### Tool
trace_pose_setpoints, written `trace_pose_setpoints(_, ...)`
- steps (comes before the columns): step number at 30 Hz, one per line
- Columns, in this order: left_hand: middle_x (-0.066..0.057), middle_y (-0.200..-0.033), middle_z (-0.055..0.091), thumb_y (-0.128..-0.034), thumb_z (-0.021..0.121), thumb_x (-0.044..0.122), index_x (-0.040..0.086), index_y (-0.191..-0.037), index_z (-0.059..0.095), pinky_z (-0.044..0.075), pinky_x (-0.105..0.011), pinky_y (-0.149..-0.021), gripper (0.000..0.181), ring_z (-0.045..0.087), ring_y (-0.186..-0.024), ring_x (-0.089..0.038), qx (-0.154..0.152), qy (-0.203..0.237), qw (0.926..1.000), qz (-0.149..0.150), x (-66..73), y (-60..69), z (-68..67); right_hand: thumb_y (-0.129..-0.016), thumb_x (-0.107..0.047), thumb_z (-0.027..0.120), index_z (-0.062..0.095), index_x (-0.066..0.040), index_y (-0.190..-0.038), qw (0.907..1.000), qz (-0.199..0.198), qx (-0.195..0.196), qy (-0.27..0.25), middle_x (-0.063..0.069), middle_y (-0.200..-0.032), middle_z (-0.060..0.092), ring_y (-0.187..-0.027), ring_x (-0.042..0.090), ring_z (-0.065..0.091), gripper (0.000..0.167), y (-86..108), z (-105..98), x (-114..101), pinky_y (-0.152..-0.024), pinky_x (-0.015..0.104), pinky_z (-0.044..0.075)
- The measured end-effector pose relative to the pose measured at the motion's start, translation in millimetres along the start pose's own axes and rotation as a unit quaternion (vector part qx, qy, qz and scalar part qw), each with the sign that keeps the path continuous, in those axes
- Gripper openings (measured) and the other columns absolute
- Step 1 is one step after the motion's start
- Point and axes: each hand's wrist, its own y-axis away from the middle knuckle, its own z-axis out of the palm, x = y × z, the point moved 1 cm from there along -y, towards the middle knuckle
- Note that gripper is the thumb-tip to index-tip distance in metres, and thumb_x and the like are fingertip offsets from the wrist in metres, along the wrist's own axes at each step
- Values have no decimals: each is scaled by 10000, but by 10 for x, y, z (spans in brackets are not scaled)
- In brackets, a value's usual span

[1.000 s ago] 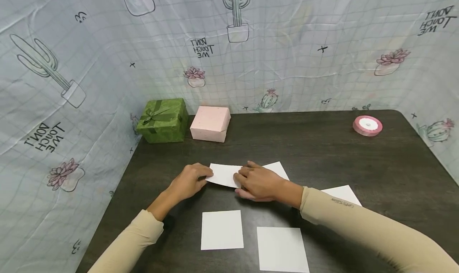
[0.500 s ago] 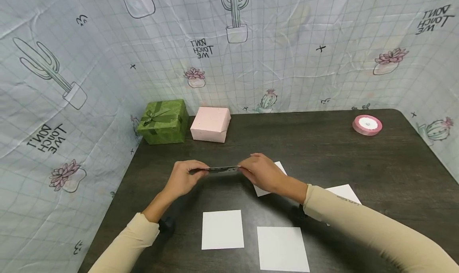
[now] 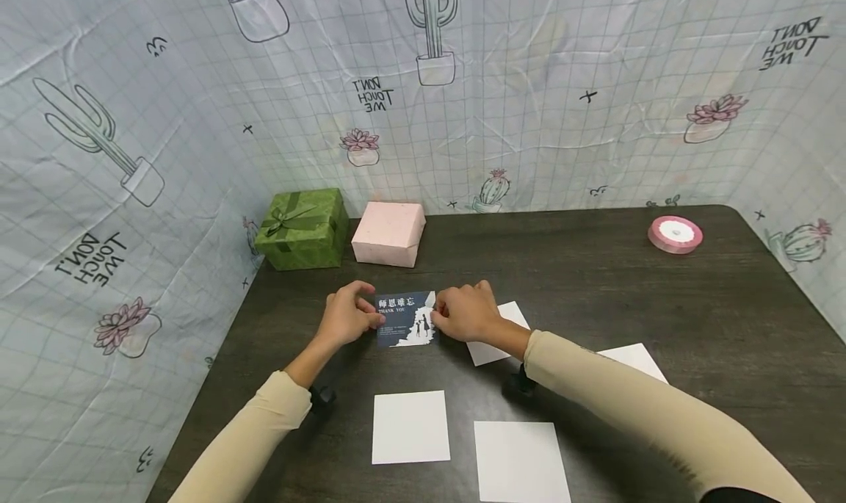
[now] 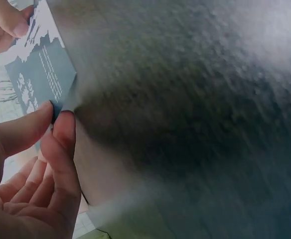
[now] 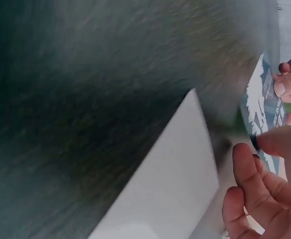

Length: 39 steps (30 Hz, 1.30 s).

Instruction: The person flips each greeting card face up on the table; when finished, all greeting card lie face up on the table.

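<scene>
Your left hand [image 3: 348, 316] and right hand [image 3: 468, 312] hold the dark blue-and-white card [image 3: 405, 319] between them, fingers pinching its left and right edges. It reads 师恩难忘 and THANK YOU; the smaller lines are too fine to read. It is nearer you than the pink box [image 3: 388, 233], which stands beside a green box [image 3: 302, 230] far left on the worktop [image 3: 562, 268]. A ribbon roll [image 3: 675, 235] lies far right. Your right hand and sleeve [image 3: 608, 393] partly hide two white sheets [image 3: 485, 352]; two more lie nearer. The backdrop cloth [image 3: 529, 121] repeats DON'T TOUCH.
</scene>
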Motion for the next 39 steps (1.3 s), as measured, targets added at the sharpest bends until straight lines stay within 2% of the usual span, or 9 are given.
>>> trace_pose_setpoints(4, -33, -727, 710, -758, 855, 77, 10, -1197, 635, 537, -320, -586, 495, 649, -588, -130, 93, -376, 9992, 50, 36, -35, 86, -906, -367, 648, 571, -255, -643, 9992, 22, -98, 382, -106, -538, 500, -554, 133, 481, 295, 7, 49, 40, -728, 441, 317)
trace_pose_setpoints(10, -22, -723, 648, -762, 860, 126, 45, -1114, 634, 481, -317, -546, 426, 587, -584, -156, 259, -1077, 9936, 210, 95, -53, 171, -874, -361, 712, 553, -266, -628, 9961, -308, 527, 641, -123, -551, 513, -582, 141, 498, 308, 38, 29, 90, -689, 424, 286)
trace_pose_setpoints(15, -18, -757, 615, -783, 851, 190, 80, -1034, 659, 454, -340, -576, 335, 566, -643, -173, 394, -1490, 9875, 328, 127, -48, 210, -884, -363, 735, 647, -240, -754, 9929, -593, 891, 529, -112, -640, 608, -605, 112, 555, 199, 108, -30, 155, -718, 433, 311)
trace_pose_setpoints(19, -16, -807, 647, -816, 822, 229, 84, -1001, 705, 481, -349, -600, 262, 583, -700, -154, 461, -1644, 9821, 795, 257, 2, 253, -924, -388, 689, 721, -206, -939, 9932, -585, 1007, 45, -99, -801, 710, -704, 90, 631, 185, 229, -244, 325, -804, 474, 372)
trace_pose_setpoints(22, -38, -843, 686, -840, 794, 236, 83, -983, 732, 509, -361, -622, 219, 618, -736, -169, 327, -1640, 9755, 1431, 422, 48, 297, -933, -376, 679, 737, -178, -1010, 9927, -580, 1035, -237, -65, -896, 740, -787, 119, 670, 220, 379, -485, 582, -832, 485, 414)
trace_pose_setpoints(26, -68, -927, 734, -865, 767, 242, 81, -994, 753, 540, -385, -702, 207, 670, -839, -226, -190, -1783, 9547, 2374, 611, 84, 400, -917, -312, 712, 734, -113, -1082, 9935, -659, 874, -308, 19, -1032, 737, -943, 212, 693, 260, 601, -699, 977, -864, 487, 488)
trace_pose_setpoints(32, -31, -1063, 743, -849, 774, 397, 103, -1070, 755, 536, -413, -878, 368, 667, -1039, -219, -755, -2492, 9053, 3356, 758, 93, 664, -892, -385, 733, 683, -86, -1213, 9939, -1088, 90, -176, 97, -1272, 652, -1174, 311, 623, 442, 768, -713, 1235, -956, 538, 479)
trace_pose_setpoints(36, -24, -1212, 698, -809, 734, 590, 143, -1184, 720, 502, -471, -965, 583, 615, -1175, -217, -1140, -3010, 8736, 3651, 830, 115, 868, -830, -487, 767, 649, -108, -1291, 9891, -1449, -260, 76, 121, -1393, 582, -1270, 325, 562, 608, 847, -655, 1246, -1005, 557, 447)
trace_pose_setpoints(39, -14, -1282, 660, -780, 690, 699, 172, -1270, 665, 464, -490, -1020, 720, 570, -1233, -217, -1388, -3286, 8633, 3570, 866, 143, 983, -789, -553, 775, 623, -138, -1338, 9871, -1515, -462, 253, 118, -1447, 539, -1336, 329, 504, 705, 903, -615, 1242, -1068, 573, 389)
